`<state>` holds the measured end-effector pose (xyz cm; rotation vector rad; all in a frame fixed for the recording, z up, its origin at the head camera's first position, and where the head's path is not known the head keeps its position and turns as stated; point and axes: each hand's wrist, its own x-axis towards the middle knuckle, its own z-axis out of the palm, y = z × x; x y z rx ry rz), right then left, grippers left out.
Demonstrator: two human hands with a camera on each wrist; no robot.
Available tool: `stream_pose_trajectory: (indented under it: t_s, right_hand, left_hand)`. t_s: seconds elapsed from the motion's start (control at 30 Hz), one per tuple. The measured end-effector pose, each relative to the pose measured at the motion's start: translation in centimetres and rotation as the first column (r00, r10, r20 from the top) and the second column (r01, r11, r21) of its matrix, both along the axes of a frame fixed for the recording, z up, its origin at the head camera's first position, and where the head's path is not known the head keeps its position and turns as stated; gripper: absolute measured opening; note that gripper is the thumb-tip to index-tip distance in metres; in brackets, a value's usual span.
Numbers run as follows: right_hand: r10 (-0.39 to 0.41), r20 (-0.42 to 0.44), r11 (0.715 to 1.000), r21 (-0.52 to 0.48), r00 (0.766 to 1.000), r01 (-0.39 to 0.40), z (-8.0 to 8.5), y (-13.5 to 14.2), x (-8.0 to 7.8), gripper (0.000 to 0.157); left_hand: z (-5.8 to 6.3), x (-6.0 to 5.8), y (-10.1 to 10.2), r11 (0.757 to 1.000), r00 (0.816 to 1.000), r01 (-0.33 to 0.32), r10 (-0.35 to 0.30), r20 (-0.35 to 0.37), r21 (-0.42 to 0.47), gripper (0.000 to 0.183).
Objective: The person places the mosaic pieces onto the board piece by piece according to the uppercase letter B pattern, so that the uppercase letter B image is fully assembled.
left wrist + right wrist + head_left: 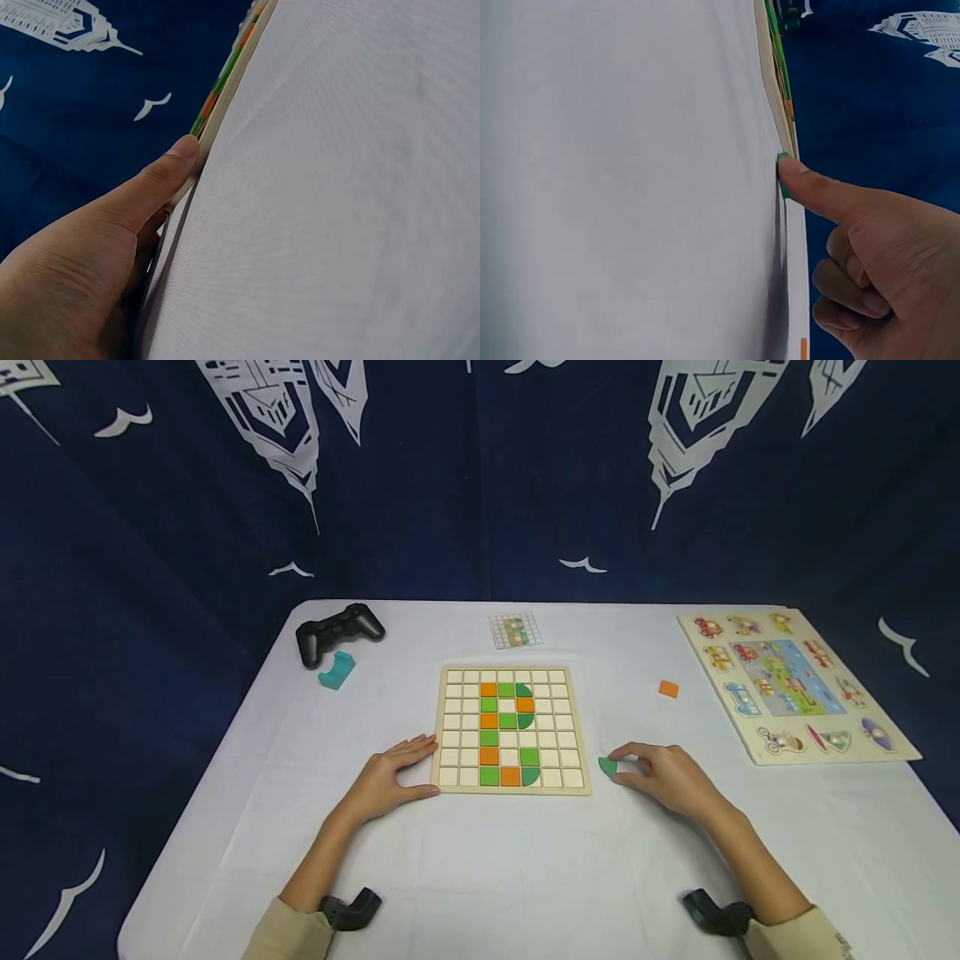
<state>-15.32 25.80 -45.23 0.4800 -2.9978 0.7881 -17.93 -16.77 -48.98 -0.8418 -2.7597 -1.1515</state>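
A wooden grid board lies flat at the table's middle. Orange, light green and rounded dark green tiles fill some of its cells; the others are white. Against the board's left edge rests my left hand, fingers extended and thumb at the lower left corner. In the left wrist view the thumb touches the board's side. Just right of the board, my right hand pinches a dark green quarter-round tile between thumb and forefinger. That tile shows edge-on in the right wrist view, its other fingers curled in.
A small pattern card lies behind the board. A single orange square tile lies to the right, near a wooden picture puzzle. At the back left are a black game controller and a teal curved block.
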Motion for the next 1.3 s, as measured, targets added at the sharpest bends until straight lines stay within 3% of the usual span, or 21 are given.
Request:
stream_pose_trajectory:
  t_s: [0.33, 0.57, 0.83, 1.3]
  right_hand:
    - [-0.076, -0.113, 0.997, 0.026, 0.991, 0.079, -0.4, -0.4, -1.7, 0.029]
    - [-0.023, -0.047, 1.0, 0.02, 0.999, 0.024, -0.4, -0.8, -2.3, 0.036]
    - [-0.071, -0.011, 0.995, 0.067, 0.997, 0.072, 0.1, -0.4, -1.8, 0.044]
    - [-0.08, -0.05, 0.995, 0.048, 0.996, 0.082, -0.4, 0.2, -1.8, 0.03]
  left_hand:
    - [0.0, 0.1, 0.0, 1.0, 1.0, -0.004, 0.004, 0.012, 0.0, 0.07]
    - [-0.1, 0.1, 0.1, 1.0, 1.0, -0.006, 0.006, 0.009, -0.002, 0.07]
    - [-0.1, 0.0, 0.1, 1.0, 1.0, -0.003, 0.003, 0.007, 0.0, 0.07]
    - [0.0, 0.0, 0.0, 1.0, 1.0, 0.001, -0.001, 0.014, 0.006, 0.07]
